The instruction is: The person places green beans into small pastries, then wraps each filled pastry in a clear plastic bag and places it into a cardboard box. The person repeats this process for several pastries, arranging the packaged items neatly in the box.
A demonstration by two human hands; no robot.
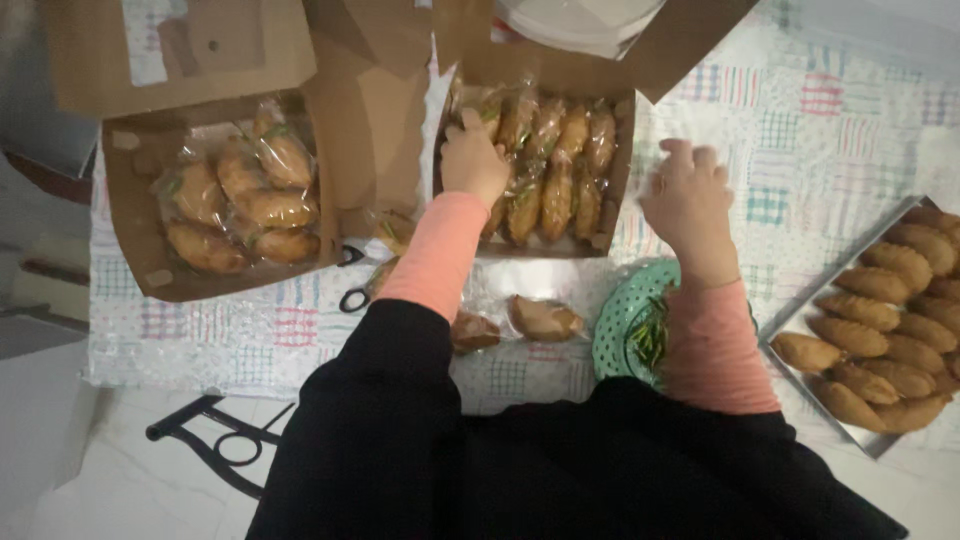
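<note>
A checked cloth (800, 120) covers the worktop. In the middle top of the frame sits a box (618, 215) full of wrapped pastries (556, 170). A second box (135, 250) is at upper left, a tray (800, 310) at right. The left hand (473, 160) reaches into the middle box, its grip closed on a pastry pack. The right hand (688, 200) hovers beside the box, fingers loosely curled, holding nothing.

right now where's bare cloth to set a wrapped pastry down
Bare cloth lies between the right-hand box and the metal tray, beyond the right hand. A strip shows below the left box. It is crowded by the scissors and green plate.
</note>
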